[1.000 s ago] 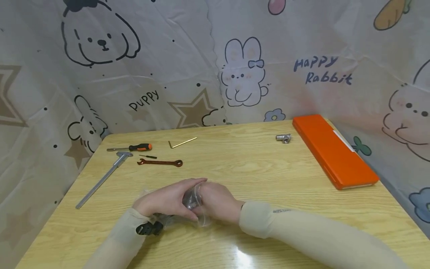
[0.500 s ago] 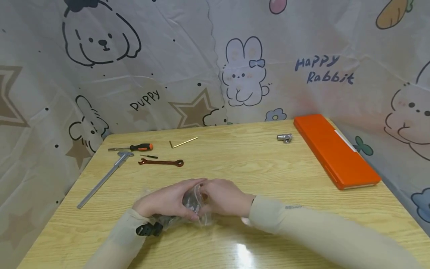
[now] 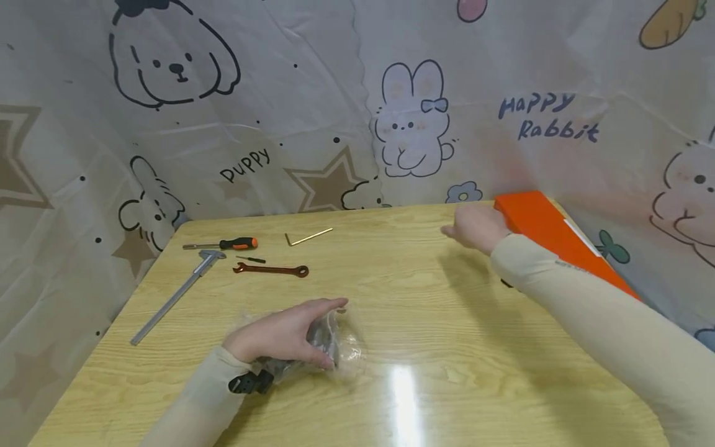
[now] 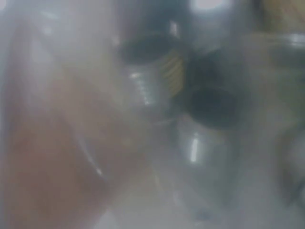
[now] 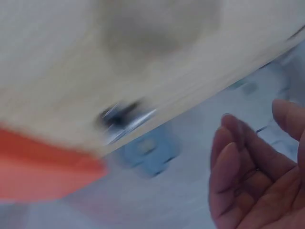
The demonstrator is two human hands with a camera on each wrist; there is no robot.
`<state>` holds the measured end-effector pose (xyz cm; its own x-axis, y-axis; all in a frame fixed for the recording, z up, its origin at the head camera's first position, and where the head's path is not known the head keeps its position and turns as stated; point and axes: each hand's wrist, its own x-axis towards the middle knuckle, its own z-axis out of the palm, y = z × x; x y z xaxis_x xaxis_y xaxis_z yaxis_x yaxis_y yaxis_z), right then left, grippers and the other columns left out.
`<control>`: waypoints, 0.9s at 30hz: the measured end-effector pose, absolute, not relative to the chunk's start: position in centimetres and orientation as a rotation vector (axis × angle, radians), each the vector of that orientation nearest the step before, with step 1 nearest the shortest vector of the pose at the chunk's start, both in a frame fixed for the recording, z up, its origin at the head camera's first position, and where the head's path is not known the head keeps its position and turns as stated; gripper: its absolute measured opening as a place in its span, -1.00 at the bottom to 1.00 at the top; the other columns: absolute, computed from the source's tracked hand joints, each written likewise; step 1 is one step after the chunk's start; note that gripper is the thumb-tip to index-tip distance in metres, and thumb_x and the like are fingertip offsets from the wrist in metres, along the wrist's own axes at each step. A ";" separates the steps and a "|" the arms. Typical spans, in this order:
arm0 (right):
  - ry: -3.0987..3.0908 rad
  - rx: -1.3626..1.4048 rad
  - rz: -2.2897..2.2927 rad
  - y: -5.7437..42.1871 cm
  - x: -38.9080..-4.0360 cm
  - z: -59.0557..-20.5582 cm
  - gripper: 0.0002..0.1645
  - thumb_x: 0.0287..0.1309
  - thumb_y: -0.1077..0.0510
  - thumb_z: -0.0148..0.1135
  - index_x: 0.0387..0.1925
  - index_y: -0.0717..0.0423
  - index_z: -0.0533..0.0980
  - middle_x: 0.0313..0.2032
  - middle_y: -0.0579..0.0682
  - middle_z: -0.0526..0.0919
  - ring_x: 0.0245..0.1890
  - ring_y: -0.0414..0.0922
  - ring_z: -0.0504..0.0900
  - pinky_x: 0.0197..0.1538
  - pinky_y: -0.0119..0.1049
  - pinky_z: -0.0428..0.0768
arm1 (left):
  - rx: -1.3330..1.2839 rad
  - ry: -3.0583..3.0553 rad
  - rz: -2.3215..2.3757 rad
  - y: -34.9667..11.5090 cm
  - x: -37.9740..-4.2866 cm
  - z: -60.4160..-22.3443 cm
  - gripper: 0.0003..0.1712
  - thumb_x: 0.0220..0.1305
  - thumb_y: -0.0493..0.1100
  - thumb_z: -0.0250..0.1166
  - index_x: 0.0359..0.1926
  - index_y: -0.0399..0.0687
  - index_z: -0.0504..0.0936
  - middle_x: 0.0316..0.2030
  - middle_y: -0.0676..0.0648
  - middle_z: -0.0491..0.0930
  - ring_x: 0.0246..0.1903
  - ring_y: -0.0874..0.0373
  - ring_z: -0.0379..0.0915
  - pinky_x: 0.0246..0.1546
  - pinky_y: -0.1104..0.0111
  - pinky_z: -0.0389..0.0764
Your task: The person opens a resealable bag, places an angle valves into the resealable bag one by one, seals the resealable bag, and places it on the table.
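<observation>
My left hand grips a clear plastic bag on the table, thumb and fingers curved round it. Through the blurred plastic, the left wrist view shows shiny metal tube-shaped fittings, one with a threaded part. My right hand is over the far right of the table, fingers loosely bent with nothing between them, as the right wrist view shows. Near it lies a small shiny metal fitting, blurred there and hidden behind the hand in the head view.
An orange case lies at the right edge, partly behind my right sleeve. At the back left are a screwdriver, calipers, a small black screwdriver, a combination wrench and a gold hex key. A printed curtain hangs behind.
My right hand has left the bag and moved to the far right, over where the metal fitting lay. The left hand stays on the bag, whose right end now shows.
</observation>
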<state>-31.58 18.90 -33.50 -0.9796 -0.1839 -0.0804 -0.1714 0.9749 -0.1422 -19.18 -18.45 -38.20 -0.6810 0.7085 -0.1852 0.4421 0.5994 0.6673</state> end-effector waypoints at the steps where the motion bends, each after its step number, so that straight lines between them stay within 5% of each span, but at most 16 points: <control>1: 3.027 -0.213 -0.173 19.9 -32.6 -33.6 -0.48 0.33 -0.15 0.20 -0.40 0.28 0.55 -0.54 0.07 0.51 -0.58 -0.03 0.46 -0.56 -0.19 0.47 | 0.914 2.392 0.827 -18.5 -19.2 -38.3 0.21 0.00 0.14 0.55 0.56 0.02 0.06 0.42 0.04 0.26 0.43 0.12 0.03 0.39 0.09 0.17; 6: 2.993 -0.096 -0.089 23.0 -36.0 -34.5 -0.50 0.31 -0.16 0.20 -0.32 0.25 0.58 -0.33 0.18 0.62 -0.38 0.09 0.61 -0.39 0.02 0.62 | 0.892 2.380 0.838 -18.7 -19.3 -38.5 0.20 0.01 0.15 0.55 0.56 0.06 0.06 0.43 0.05 0.24 0.43 0.13 0.02 0.39 0.07 0.18; 10: 2.924 -0.049 -0.071 23.3 -37.2 -35.1 -0.42 0.30 -0.27 0.16 -0.41 0.20 0.57 -0.37 0.14 0.61 -0.38 0.06 0.58 -0.35 -0.02 0.60 | 0.897 2.393 0.831 -18.9 -19.4 -38.6 0.21 0.00 0.17 0.55 0.56 0.08 0.06 0.43 0.04 0.25 0.42 0.11 0.03 0.39 0.06 0.18; 17: 2.926 0.023 0.029 22.6 -38.0 -35.8 -0.20 0.19 -0.36 0.23 -0.13 0.38 0.52 -0.28 0.23 0.59 -0.38 0.07 0.55 -0.38 -0.09 0.55 | 0.900 2.390 0.829 -18.8 -19.3 -38.3 0.23 -0.01 0.18 0.55 0.56 0.07 0.05 0.43 0.01 0.24 0.42 0.10 0.05 0.38 0.06 0.20; 27: 2.901 0.042 -0.109 22.7 -38.7 -36.4 -0.55 0.10 -0.02 0.33 -0.28 0.36 0.57 -0.24 0.30 0.61 -0.32 0.12 0.56 -0.32 -0.03 0.61 | 0.889 2.359 0.851 -19.0 -19.4 -38.5 0.25 -0.02 0.20 0.55 0.56 0.06 0.03 0.44 -0.01 0.22 0.42 0.11 0.05 0.38 0.06 0.21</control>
<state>-38.70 22.69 -36.38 -0.9712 0.0200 -0.2373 0.0377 0.9968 -0.0703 -19.44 -18.97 -38.48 -0.6759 0.7070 -0.2081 0.4111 0.5960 0.6897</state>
